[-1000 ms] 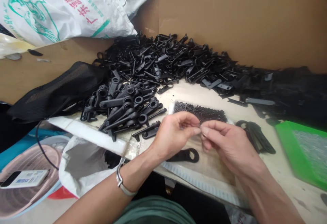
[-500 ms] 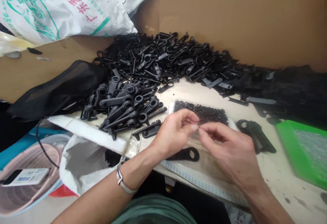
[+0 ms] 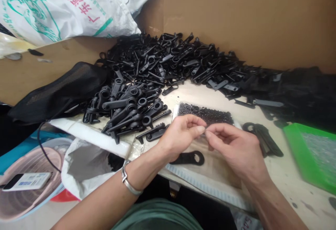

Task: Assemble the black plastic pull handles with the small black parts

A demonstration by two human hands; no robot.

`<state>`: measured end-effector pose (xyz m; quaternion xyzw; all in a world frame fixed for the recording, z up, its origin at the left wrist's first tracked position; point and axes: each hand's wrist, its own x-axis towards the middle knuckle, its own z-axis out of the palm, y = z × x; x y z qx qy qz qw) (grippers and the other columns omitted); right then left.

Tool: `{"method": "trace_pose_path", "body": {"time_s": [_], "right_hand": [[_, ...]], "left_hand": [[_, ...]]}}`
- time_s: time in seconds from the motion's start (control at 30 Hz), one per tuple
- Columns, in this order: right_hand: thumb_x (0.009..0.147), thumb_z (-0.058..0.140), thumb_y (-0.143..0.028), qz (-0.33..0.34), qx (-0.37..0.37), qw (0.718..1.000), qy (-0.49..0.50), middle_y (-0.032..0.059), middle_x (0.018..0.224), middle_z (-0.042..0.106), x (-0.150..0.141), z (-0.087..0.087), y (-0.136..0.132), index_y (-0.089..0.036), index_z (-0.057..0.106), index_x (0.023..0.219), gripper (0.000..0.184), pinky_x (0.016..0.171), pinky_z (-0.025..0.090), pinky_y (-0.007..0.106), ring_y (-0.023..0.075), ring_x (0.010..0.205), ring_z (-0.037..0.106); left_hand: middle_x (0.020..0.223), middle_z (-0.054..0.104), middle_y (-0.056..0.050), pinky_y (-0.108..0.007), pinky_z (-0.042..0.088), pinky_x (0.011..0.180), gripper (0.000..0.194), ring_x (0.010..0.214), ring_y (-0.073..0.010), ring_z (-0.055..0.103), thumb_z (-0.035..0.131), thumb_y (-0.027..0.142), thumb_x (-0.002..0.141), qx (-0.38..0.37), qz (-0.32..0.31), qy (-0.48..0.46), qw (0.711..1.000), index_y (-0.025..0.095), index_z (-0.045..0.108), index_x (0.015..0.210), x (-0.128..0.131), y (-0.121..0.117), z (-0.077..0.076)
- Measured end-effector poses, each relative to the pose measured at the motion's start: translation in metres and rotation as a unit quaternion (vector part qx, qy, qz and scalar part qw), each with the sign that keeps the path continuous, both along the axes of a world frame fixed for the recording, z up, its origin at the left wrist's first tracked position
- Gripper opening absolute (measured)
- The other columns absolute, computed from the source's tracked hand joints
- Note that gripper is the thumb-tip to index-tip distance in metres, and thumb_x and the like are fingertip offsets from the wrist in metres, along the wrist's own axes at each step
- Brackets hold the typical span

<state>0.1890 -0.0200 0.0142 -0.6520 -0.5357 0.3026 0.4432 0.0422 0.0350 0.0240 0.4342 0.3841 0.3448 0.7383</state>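
My left hand (image 3: 182,132) and my right hand (image 3: 232,144) meet fingertip to fingertip above the work mat (image 3: 210,167). Both are closed in a pinch, and whatever lies between the fingertips is too small to make out. Just beyond them a shallow tray of tiny black parts (image 3: 206,112) is partly covered by my fingers. A flat black plastic arm with a ring end (image 3: 187,158) lies on the mat, its near end hidden behind my left hand. To the right of my right hand rests a small stack of similar black arms (image 3: 265,140).
A large heap of black plastic arms (image 3: 168,58) lies against the cardboard wall (image 3: 249,20). A nearer pile (image 3: 128,107) sits to the left. At right stands a green tray (image 3: 301,153) of small clear pieces. A pink basket (image 3: 49,156) holding a phone-like object stands lower left.
Both hands stay pinched together and have shifted very slightly; the fingers of my right hand have curled a little. The surrounding things have not moved.
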Motion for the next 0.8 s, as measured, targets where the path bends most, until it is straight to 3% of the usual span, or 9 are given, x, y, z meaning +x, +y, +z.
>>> {"method": "trace_pose_path", "body": {"time_s": [0.13,0.3,0.43,0.53,0.8], "right_hand": [[0.075,0.073,-0.034,0.026,-0.089,0.981,0.171,-0.0031,0.048,0.055,0.005,-0.001,0.006,-0.019,0.065,0.066,0.019,0.050,0.045,0.024,0.0098,0.045,0.050],[0.073,0.078,-0.035,0.072,-0.149,0.932,0.323,-0.0029,0.050,0.053,0.011,-0.004,0.008,-0.017,0.063,0.062,0.025,0.045,0.040,0.022,0.0073,0.043,0.043],[0.074,0.078,-0.034,0.086,-0.159,0.919,0.350,-0.0031,0.052,0.052,0.011,-0.004,0.007,-0.016,0.062,0.061,0.027,0.044,0.039,0.021,0.0067,0.044,0.042],[0.074,0.078,-0.036,0.084,-0.163,0.917,0.355,-0.0031,0.052,0.052,0.010,-0.003,0.006,-0.017,0.063,0.061,0.028,0.044,0.038,0.021,0.0069,0.044,0.041],[0.076,0.075,-0.037,0.055,-0.121,0.954,0.270,-0.0035,0.047,0.054,0.006,-0.004,0.002,-0.018,0.064,0.063,0.025,0.047,0.043,0.021,0.0078,0.043,0.047]], "left_hand": [[0.073,0.064,0.000,-0.022,0.046,0.071,0.010,0.068,-0.0079,0.057,0.061,0.004,0.085,0.036,0.006,0.034,0.999,0.011,0.068,0.083,-0.001,0.003,0.000],[0.090,0.070,-0.004,-0.025,0.051,0.083,0.019,0.085,-0.0119,0.063,0.066,0.003,0.079,0.165,0.024,0.037,0.985,0.013,0.069,0.094,-0.007,0.003,-0.006],[0.090,0.070,-0.003,-0.027,0.053,0.083,0.024,0.084,-0.0131,0.065,0.065,0.002,0.078,0.243,-0.019,0.050,0.969,0.015,0.068,0.098,-0.007,0.001,-0.011],[0.087,0.070,-0.002,-0.025,0.053,0.082,0.019,0.083,-0.0126,0.066,0.063,0.004,0.080,0.266,-0.015,0.063,0.962,0.015,0.067,0.094,-0.006,0.000,-0.013],[0.084,0.069,-0.002,-0.024,0.052,0.079,0.012,0.080,-0.0120,0.063,0.064,0.007,0.080,0.250,-0.001,0.085,0.965,0.015,0.067,0.088,-0.005,-0.006,-0.014]]}}
